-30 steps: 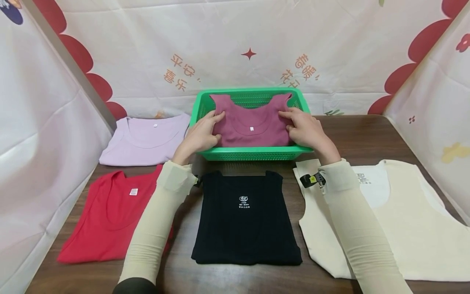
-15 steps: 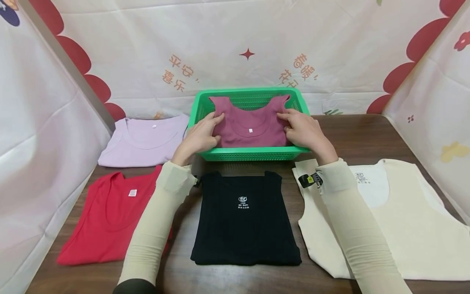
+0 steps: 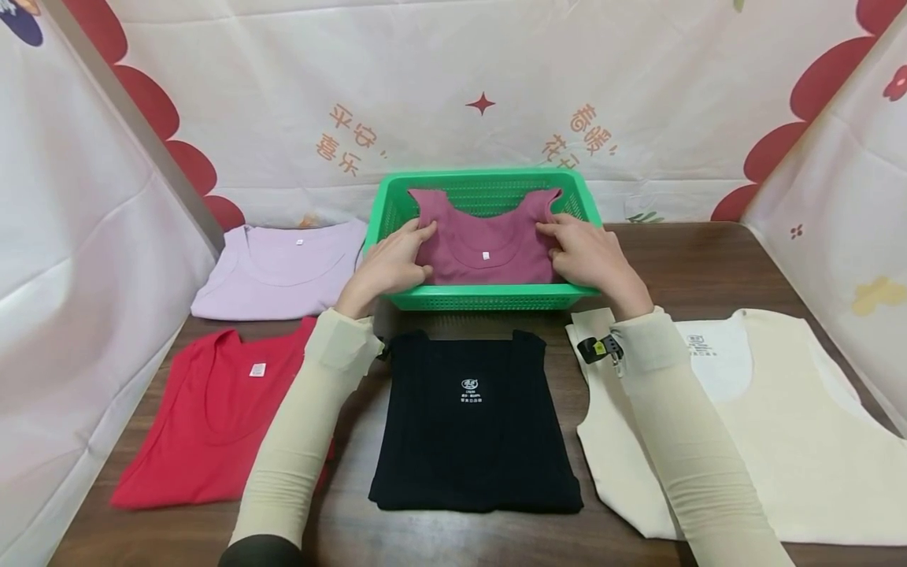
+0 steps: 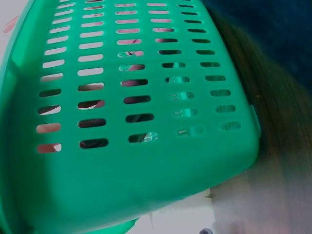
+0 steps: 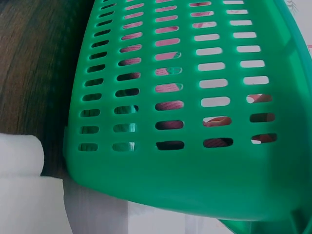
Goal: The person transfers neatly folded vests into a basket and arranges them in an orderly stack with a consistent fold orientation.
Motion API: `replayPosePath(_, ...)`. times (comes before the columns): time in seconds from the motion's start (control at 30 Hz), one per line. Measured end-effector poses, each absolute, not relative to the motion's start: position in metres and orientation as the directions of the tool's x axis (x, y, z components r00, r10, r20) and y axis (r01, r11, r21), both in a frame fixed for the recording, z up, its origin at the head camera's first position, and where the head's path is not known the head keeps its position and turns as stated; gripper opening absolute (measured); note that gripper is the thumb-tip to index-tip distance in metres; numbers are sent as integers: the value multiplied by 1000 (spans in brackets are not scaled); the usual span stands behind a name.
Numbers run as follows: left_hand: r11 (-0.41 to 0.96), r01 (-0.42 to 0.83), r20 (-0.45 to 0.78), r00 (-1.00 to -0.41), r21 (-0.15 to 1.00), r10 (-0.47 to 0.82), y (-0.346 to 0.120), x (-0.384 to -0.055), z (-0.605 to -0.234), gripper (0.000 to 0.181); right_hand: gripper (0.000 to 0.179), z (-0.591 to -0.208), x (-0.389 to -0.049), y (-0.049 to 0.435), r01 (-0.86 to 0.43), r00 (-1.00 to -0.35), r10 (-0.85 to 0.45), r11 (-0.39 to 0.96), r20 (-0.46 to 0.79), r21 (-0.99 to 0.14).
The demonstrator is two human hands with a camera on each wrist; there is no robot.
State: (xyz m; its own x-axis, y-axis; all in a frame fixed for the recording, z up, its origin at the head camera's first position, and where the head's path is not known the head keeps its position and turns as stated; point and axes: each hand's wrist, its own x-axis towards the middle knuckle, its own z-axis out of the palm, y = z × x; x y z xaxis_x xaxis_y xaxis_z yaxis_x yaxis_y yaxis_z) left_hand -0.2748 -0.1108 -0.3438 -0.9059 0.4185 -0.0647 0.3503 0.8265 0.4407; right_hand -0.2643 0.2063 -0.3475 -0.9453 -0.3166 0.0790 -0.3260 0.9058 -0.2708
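Both hands lie at the sides of the mauve top (image 3: 489, 244), the left hand (image 3: 390, 264) at its nine o'clock, the right hand (image 3: 584, 252) at its three. Each forefinger and thumb touch the cloth with a gap between them; the other fingers are mostly hidden, so from here I cannot tell whether either hand pinches it. That top sits inside the green basket (image 3: 489, 301), neckline toward twelve o'clock, shoulder straps turned up, a small white tag (image 3: 486, 256) at the neck. Near either wrist, pinkish bits show through the slots in the basket's wall.

Going round the basket, a lilac top (image 3: 283, 272) lies close by at nine o'clock, a red top (image 3: 220, 441) at eight, a black top (image 3: 475, 441) with white print at six, and a cream top (image 3: 772, 449) at four. Cream sleeves (image 3: 294, 441) reach over the red and cream ones. Everything rests on a dark wooden table (image 3: 680, 260), with a white printed curtain (image 3: 425, 63) standing behind at twelve.
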Motion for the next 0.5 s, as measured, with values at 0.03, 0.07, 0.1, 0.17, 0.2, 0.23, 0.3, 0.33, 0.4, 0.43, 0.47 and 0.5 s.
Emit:
replayPosePath(0.03,829,350,-68,-906,437,419,-111,-275,-344,77,50,-347,-264,206,-327,-945,-318,906,78,-269)
replayPosePath(0.07,831,349,-73,-905,433,419,-110,-276,-344,78,50,-347,-264,206,-329,-944,-320,906,76,-268)
replayPosePath(0.1,833,348,-80,-904,430,419,-110,-276,-344,78,50,-347,-264,206,-331,-943,-323,905,74,-266)
replayPosePath(0.17,835,349,-89,-902,425,422,-110,-276,-344,78,50,-347,-264,206,-337,-941,-331,905,68,-258)
replayPosePath(0.2,836,348,-94,-901,424,423,-110,-276,-344,78,50,-347,-264,205,-339,-941,-333,906,65,-254)
replayPosePath(0.23,836,350,-94,-900,423,425,-110,-276,-345,77,50,-346,-263,205,-340,-940,-335,907,62,-250)
replayPosePath(0.3,834,352,-92,-900,426,427,-110,-276,-345,77,50,-346,-263,205,-337,-941,-334,910,56,-241)
replayPosePath(0.33,833,353,-90,-899,427,428,-110,-276,-345,77,50,-346,-263,205,-336,-941,-333,911,52,-238)
replayPosePath(0.4,832,353,-89,-900,428,427,-110,-276,-345,76,51,-345,-263,204,-331,-943,-330,915,41,-233)
replayPosePath(0.43,832,354,-88,-900,427,428,-110,-276,-345,76,51,-345,-263,204,-327,-944,-329,917,32,-229)
replayPosePath(0.47,832,353,-90,-899,428,428,-110,-276,-345,76,52,-345,-263,204,-324,-945,-327,919,22,-226)
replayPosePath(0.5,832,354,-91,-899,428,429,-110,-276,-345,75,53,-344,-263,204,-320,-945,-326,921,12,-223)
